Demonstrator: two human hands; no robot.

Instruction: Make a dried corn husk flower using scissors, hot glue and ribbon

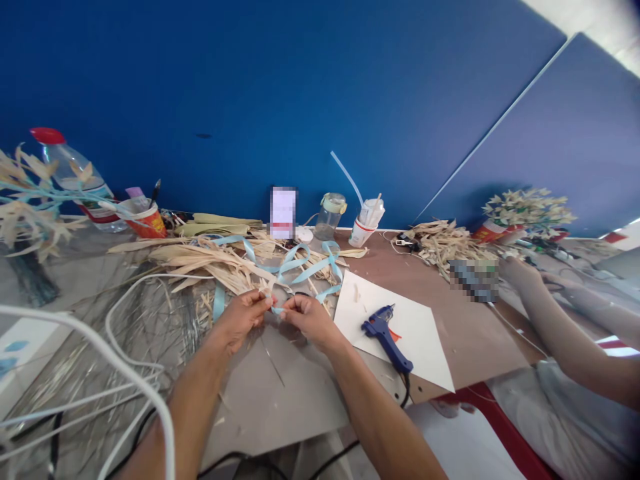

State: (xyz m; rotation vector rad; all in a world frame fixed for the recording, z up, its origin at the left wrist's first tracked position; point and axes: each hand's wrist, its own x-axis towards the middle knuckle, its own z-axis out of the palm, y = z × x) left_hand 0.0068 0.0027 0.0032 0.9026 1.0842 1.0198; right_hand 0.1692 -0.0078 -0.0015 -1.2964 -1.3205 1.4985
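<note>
Left hand (243,315) and right hand (306,316) are both pinching a thin light-blue satin ribbon (300,263); its loose loops, trailing over dried straw husks (210,263), could snag.

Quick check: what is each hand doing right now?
Left hand: closed, pinching the light blue ribbon.
Right hand: closed, pinching the same ribbon beside it.
</note>
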